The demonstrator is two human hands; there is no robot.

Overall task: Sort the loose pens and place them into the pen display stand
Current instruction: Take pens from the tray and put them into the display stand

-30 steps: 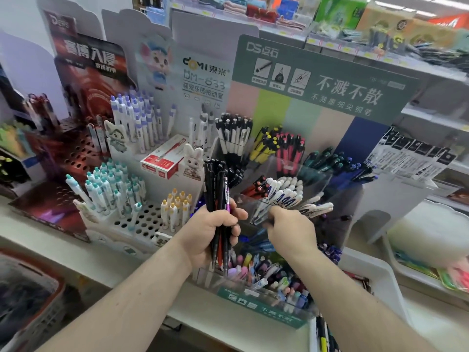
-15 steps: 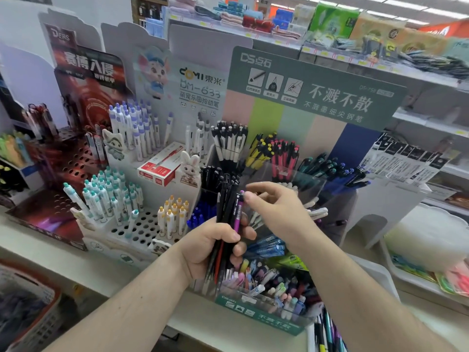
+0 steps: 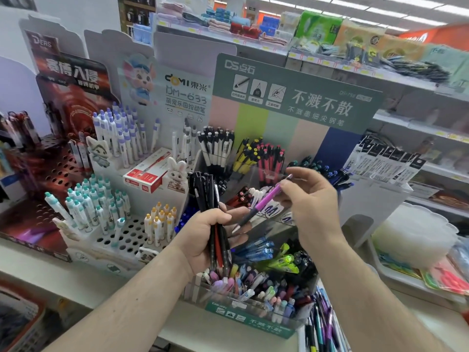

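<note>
My left hand [image 3: 203, 237] grips a bundle of mostly black pens [image 3: 206, 191], held upright in front of the tiered pen display stand [image 3: 256, 323]. My right hand [image 3: 312, 199] pinches a purple pen [image 3: 266, 199] by its upper end, tilted with the tip pointing down-left toward the left hand. Behind both hands the green-headed stand holds rows of black-and-white, yellow, pink and dark blue pens in clear compartments. Its lower front bin is full of mixed pastel pens.
A white peg stand [image 3: 119, 240] with teal, purple and yellow-capped pens sits left, with a red box [image 3: 146, 174] on it. A dark red stand [image 3: 50, 174] is farther left. Loose pens [image 3: 322, 326] lie in a tray at lower right. Store shelves rise behind.
My right hand left the compartment of white pens, reached to the bundle in my left hand, and pulled the purple pen out and to the right.
</note>
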